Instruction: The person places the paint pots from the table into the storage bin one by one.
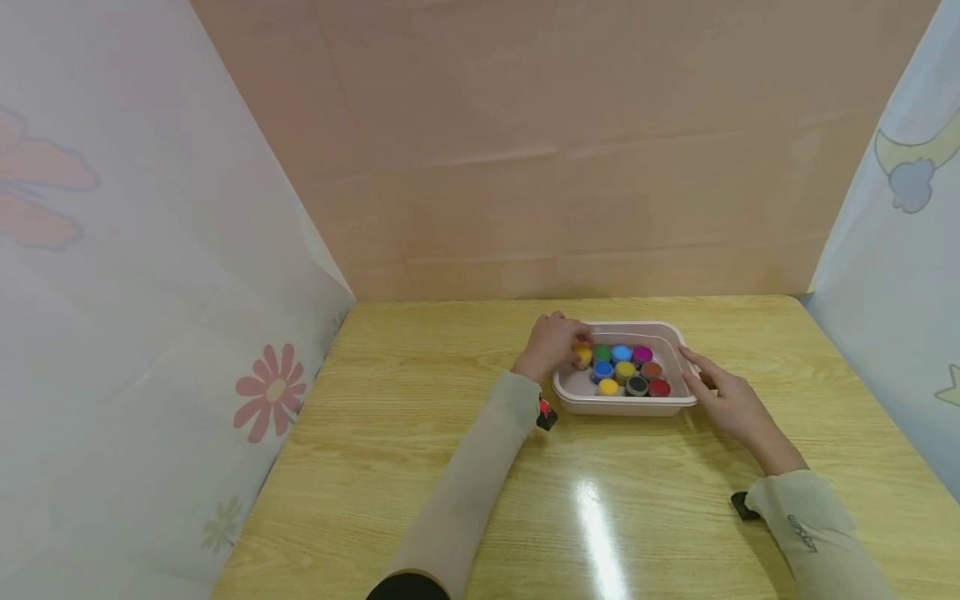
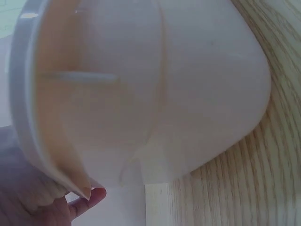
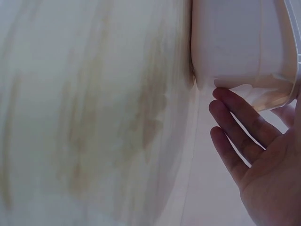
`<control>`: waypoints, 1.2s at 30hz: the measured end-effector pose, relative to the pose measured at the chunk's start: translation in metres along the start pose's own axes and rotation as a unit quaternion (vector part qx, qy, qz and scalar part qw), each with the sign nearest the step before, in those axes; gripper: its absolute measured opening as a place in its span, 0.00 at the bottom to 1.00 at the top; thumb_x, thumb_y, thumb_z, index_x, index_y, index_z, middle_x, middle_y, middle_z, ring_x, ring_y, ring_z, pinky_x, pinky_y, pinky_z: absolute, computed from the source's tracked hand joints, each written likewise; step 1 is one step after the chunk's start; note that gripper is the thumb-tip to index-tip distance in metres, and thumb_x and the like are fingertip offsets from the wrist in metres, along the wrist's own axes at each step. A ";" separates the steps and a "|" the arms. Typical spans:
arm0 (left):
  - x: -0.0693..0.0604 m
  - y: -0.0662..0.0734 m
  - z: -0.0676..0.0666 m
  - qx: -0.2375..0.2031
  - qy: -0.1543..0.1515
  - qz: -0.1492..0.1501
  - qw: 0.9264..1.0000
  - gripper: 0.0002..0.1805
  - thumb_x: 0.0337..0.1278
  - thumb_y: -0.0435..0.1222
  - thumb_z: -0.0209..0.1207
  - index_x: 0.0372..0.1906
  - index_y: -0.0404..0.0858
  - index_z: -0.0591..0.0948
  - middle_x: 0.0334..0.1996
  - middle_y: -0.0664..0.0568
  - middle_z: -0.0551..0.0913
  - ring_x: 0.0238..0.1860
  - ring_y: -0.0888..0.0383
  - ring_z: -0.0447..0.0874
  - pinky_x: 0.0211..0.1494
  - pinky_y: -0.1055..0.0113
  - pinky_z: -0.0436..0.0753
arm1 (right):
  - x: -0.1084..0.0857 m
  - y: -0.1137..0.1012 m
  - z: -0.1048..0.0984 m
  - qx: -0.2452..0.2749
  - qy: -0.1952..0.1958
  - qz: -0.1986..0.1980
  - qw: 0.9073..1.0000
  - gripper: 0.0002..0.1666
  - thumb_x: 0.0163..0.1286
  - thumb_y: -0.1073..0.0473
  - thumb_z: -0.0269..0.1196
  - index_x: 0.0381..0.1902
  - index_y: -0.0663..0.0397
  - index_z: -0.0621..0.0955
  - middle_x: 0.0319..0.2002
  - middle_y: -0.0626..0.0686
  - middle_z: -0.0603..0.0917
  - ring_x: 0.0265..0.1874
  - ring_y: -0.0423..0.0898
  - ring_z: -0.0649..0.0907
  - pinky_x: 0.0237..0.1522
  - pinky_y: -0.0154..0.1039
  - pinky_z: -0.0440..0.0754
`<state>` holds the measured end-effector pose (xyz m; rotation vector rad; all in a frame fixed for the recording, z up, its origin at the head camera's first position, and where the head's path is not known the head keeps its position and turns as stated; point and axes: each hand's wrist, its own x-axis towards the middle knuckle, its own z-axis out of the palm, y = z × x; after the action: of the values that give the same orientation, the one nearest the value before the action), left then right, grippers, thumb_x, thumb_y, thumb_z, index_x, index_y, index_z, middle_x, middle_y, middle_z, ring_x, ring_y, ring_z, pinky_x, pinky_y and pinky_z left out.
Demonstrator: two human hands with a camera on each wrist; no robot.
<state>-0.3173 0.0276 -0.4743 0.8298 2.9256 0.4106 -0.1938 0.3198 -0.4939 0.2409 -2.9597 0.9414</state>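
Observation:
A pale pink plastic tray (image 1: 615,406) stands toward the back right of the table, with several small paint pots inside, among them a blue pot (image 1: 602,372), a black pot (image 1: 637,386) and a red pot (image 1: 659,388). Over the tray's left end, my left hand (image 1: 551,343) pinches an orange-yellow paint pot (image 1: 582,357). The left wrist view mostly shows the tray's outer wall (image 2: 207,80), which hides that pot. My right hand (image 1: 729,406) rests against the tray's right end, its fingers (image 3: 244,110) extended along the outside.
The wooden table (image 1: 420,417) reaches back to a brown paper-like backdrop (image 1: 480,208). White flower-printed sheeting (image 1: 165,292) borders the left side. More pale printed sheeting (image 1: 900,275) hangs on the right.

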 end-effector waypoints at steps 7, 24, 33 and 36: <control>0.000 -0.007 -0.001 -0.022 0.024 0.020 0.999 0.15 0.63 0.46 0.71 0.54 0.58 0.87 0.53 0.67 0.88 0.53 0.61 0.79 0.68 0.58 0.73 | 0.000 0.002 -0.001 -0.001 -0.003 0.002 1.000 0.34 0.85 0.46 0.49 0.81 0.52 0.61 0.44 0.65 0.85 0.38 0.55 0.79 0.40 0.50 0.76; -0.041 -0.031 -0.014 -0.114 0.063 0.064 0.989 0.19 0.75 0.50 0.58 0.64 0.49 0.82 0.59 0.55 0.83 0.62 0.54 0.80 0.68 0.57 0.79 | 0.001 0.004 0.000 -0.003 0.002 0.003 1.000 0.34 0.84 0.46 0.49 0.81 0.51 0.61 0.37 0.58 0.83 0.36 0.52 0.76 0.38 0.47 0.74; -0.069 -0.049 -0.006 -0.168 0.041 0.056 0.983 0.24 0.75 0.51 0.59 0.70 0.51 0.78 0.69 0.55 0.77 0.71 0.52 0.74 0.74 0.52 0.74 | 0.001 0.002 0.002 -0.001 0.008 -0.002 1.000 0.34 0.84 0.47 0.49 0.81 0.53 0.62 0.42 0.65 0.85 0.38 0.55 0.79 0.40 0.51 0.77; -0.075 -0.054 -0.002 -0.174 0.033 0.054 0.983 0.25 0.74 0.53 0.58 0.71 0.53 0.76 0.72 0.57 0.75 0.73 0.54 0.73 0.74 0.53 0.75 | 0.002 0.002 0.003 0.003 0.002 0.004 1.000 0.35 0.85 0.45 0.48 0.81 0.52 0.61 0.50 0.72 0.84 0.43 0.62 0.82 0.45 0.61 0.80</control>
<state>-0.2809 -0.0560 -0.4877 0.9369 2.7494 0.9399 -0.1958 0.3192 -0.4977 0.2284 -2.9577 0.9496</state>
